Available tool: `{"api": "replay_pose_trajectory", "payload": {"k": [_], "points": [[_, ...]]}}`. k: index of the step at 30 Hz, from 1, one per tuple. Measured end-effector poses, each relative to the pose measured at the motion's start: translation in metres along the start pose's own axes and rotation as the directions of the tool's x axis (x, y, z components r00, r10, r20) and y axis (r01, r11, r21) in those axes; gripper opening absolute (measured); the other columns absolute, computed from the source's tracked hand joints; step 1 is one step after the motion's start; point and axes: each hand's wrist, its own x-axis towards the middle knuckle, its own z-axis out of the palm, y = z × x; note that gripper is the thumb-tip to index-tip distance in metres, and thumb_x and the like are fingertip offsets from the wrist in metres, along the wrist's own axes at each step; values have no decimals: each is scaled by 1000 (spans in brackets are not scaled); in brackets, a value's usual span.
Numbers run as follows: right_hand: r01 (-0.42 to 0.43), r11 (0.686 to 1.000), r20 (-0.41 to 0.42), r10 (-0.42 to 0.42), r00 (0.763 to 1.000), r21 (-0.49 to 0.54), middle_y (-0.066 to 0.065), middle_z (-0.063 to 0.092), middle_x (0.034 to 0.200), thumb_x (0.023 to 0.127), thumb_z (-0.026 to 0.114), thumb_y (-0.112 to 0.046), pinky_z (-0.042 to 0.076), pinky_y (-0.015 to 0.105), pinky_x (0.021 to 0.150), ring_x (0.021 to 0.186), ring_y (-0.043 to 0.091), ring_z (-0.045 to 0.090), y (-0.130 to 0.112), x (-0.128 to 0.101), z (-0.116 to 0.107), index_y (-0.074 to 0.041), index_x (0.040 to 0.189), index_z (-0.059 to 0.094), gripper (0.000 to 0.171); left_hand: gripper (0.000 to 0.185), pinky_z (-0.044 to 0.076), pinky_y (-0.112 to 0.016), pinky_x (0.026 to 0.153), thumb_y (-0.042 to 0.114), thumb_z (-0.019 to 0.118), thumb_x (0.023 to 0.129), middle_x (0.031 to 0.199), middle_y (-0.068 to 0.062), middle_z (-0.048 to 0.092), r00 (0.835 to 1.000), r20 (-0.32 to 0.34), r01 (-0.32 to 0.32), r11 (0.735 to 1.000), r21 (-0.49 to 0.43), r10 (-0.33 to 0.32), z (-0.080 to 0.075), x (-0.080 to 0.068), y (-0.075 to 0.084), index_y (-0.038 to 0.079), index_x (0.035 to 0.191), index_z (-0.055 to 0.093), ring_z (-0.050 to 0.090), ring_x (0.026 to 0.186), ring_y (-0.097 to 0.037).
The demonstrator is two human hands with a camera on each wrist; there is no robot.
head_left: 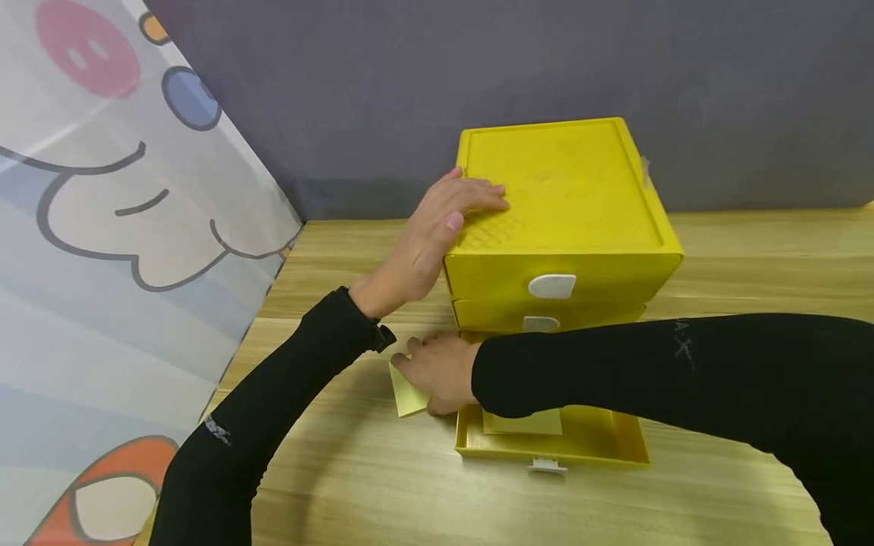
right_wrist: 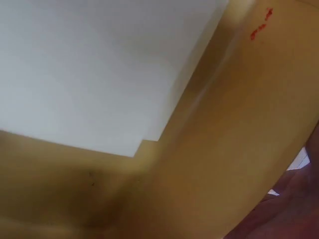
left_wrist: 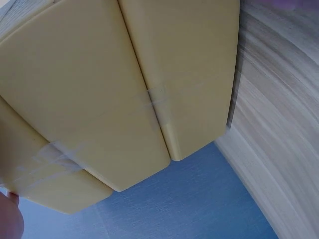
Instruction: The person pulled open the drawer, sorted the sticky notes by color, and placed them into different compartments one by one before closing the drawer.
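My left hand (head_left: pixel 437 235) rests flat on the near left corner of a yellow drawer cabinet's top (head_left: pixel 567 197), fingers extended. Its side panels (left_wrist: pixel 79 89) fill much of the left wrist view, joined by clear tape. Just left of the pulled-out bottom drawer (head_left: pixel 614 436), my right hand (head_left: pixel 440 371) pinches a pale square piece of paper (head_left: pixel 407 396). Inside that drawer lies more square paper (head_left: pixel 526 423), partly covered by my right sleeve. The right wrist view shows this paper (right_wrist: pixel 89 74) close up, white, beside the drawer wall (right_wrist: pixel 219 149).
The cabinet stands on a wood-grain table (head_left: pixel 382 485) against a dark grey panel (head_left: pixel 382 98). A cartoon-printed curtain (head_left: pixel 89 318) borders the left side. Both upper drawers, with white pull tabs (head_left: pixel 553 286), are closed. My right forearm (head_left: pixel 614 364) crosses over the open drawer.
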Motion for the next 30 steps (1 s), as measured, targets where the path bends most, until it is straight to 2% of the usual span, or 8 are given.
{"api": "replay_pose_trajectory", "payload": {"k": [4, 8, 11, 14, 17, 20, 24, 30], "points": [[30, 1000, -93, -29, 995, 7, 4, 66, 128, 83, 75, -58, 58, 26, 89, 102, 17, 69, -3, -2, 3, -15, 146, 49, 80, 80, 13, -41, 134, 56, 8, 108, 136, -14, 65, 1000, 12, 18, 1000, -10, -18, -1, -2, 1, 2, 126, 65, 52, 135, -26], [51, 998, -187, -44, 981, 37, 4, 65, 127, 80, 75, -60, 57, 29, 94, 104, 18, 67, -4, -7, 0, -15, 145, 50, 83, 80, 14, -41, 133, 55, 8, 108, 136, -14, 65, 1000, 19, 14, 1000, 2, -14, -3, -2, 2, 2, 127, 65, 53, 136, -26], [109, 993, -252, -94, 963, 44, 3, 63, 127, 79, 75, -57, 55, 30, 98, 105, 18, 65, -3, -13, -5, -17, 145, 47, 82, 80, 15, -42, 133, 54, 8, 109, 137, -14, 65, 1000, 27, -1, 1000, 19, 0, -6, -1, 2, 2, 127, 65, 53, 136, -26], [199, 980, -329, -185, 926, 9, 1, 60, 128, 79, 74, -55, 52, 29, 103, 109, 16, 64, -4, -23, -9, -20, 145, 46, 80, 79, 16, -44, 133, 53, 8, 109, 137, -14, 65, 999, 37, -15, 999, 34, 14, -8, -1, 3, 2, 128, 65, 53, 136, -26], [276, 960, -425, -265, 865, -38, -1, 59, 130, 80, 72, -51, 49, 28, 109, 115, 16, 61, -4, -34, -12, -22, 145, 47, 75, 79, 16, -44, 133, 54, 9, 109, 137, -14, 65, 999, 37, -11, 1000, 25, 10, -10, -1, 2, 2, 128, 65, 53, 136, -26], [313, 948, -507, -299, 808, -60, -1, 59, 132, 81, 70, -47, 48, 29, 110, 119, 16, 59, 0, -48, -17, -21, 144, 48, 72, 78, 16, -43, 133, 54, 10, 109, 136, -14, 66, 1000, 26, -2, 1000, 16, 1, -11, -1, 1, 2, 127, 66, 53, 136, -26], [292, 955, -579, -262, 772, -44, 1, 61, 131, 79, 71, -45, 50, 31, 108, 120, 17, 60, 13, -72, -17, -19, 140, 51, 69, 78, 16, -45, 133, 53, 10, 109, 135, -14, 66, 1000, 17, 4, 1000, 13, -5, -13, -1, 2, 1, 126, 66, 53, 135, -27], [176, 984, -643, -108, 758, 42, 2, 64, 129, 76, 76, -48, 51, 37, 106, 119, 22, 60, 36, -113, -1, -16, 134, 56, 70, 81, 16, -44, 132, 54, 9, 108, 135, -16, 66, 1000, 3, 4, 1000, 10, -4, -14, -2, 4, 0, 125, 66, 53, 134, -29]]}}
